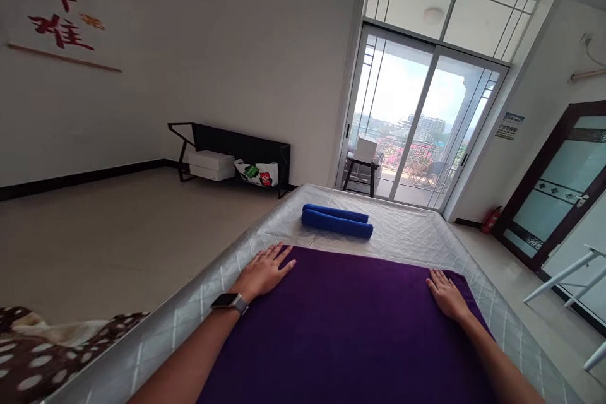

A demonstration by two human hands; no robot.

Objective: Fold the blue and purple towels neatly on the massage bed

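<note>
A purple cloth [355,322] lies spread flat over the near part of a mattress with a silvery quilted cover [407,227]. My left hand [265,270] rests on the cloth's far left corner, fingers spread; a watch [230,303] is on that wrist. Near the far right corner, my right hand [446,293] lies flat on the cloth with its fingers stretched out. Beyond the cloth's far edge are two blue rolled cloths [337,222], side by side and apart from both hands. The cloth's near edge is out of view.
A brown polka-dot blanket [42,353] lies at the lower left. Against the wall is a black rack [241,142] with white boxes [208,164] and a printed bag [258,173]. Sliding glass doors [416,113] stand behind the mattress. White furniture legs [568,278] are at right.
</note>
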